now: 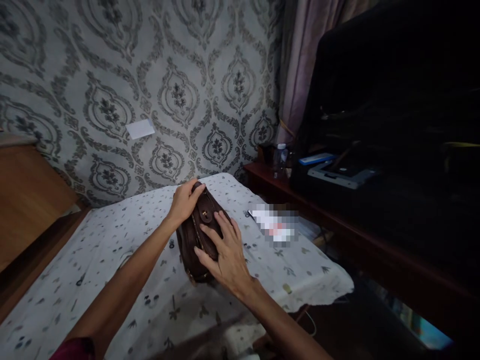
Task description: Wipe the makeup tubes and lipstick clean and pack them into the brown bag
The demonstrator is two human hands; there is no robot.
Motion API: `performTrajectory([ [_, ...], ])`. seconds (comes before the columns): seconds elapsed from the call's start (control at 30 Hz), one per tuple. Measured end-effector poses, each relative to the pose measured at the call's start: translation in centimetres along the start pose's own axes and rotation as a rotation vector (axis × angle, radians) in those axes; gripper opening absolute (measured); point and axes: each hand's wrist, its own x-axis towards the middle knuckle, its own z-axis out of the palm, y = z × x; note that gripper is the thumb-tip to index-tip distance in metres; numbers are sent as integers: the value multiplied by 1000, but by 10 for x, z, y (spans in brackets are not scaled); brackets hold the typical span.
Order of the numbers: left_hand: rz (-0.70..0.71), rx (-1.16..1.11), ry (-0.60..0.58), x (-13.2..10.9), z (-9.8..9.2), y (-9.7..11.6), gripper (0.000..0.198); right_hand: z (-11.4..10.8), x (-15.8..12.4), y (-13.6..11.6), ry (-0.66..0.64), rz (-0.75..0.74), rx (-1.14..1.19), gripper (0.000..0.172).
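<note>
A dark brown leather handbag [189, 242] with a small gold clasp and zip lines stands on the cloth-covered table. At its far upper end, my left hand [185, 202] is closed around the edge, thumb over the top. My right hand [227, 250] rests on the near side of the bag with fingers spread, touching the leather just below the clasp. The bag's far side and part of its left end are hidden behind my hands.
A white patterned tablecloth [123, 230] covers the table. Right of the bag lies a blurred-out flat item [275, 225]. Beyond it, a dark red shelf [270, 175] holds a clear bottle [280, 160]. A wooden board [33, 195] is at left; patterned wallpaper is behind.
</note>
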Motion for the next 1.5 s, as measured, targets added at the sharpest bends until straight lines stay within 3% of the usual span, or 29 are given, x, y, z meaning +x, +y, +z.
performTrajectory([
  [0.2,31,-199,-101,-12,-10,-3,34,0,0,2,3,-3,15,45],
  [0.27,44,-150,-133,-11,-18,-7,29,0,0,3,6,-14,34,46],
  [0.43,-28,183,-75,-9,-36,-25,20,-1,-1,6,63,-34,79,37],
  [0.6,-57,158,-77,-16,-38,-37,25,3,-3,6,101,-63,60,32],
  [0.8,-52,-3,-54,-32,-35,-29,26,7,-4,5,113,-52,25,33],
  [1.03,-51,-101,-195,-48,-44,-12,27,3,-3,7,77,-83,35,34],
  [1.17,-34,28,-182,-34,-41,-3,21,0,-7,7,88,-73,83,38],
  [1.33,-14,131,-169,3,-17,3,43,-1,-20,6,126,10,90,41],
  [1.5,-30,167,-192,26,1,8,22,-1,-29,6,101,8,87,46],
])
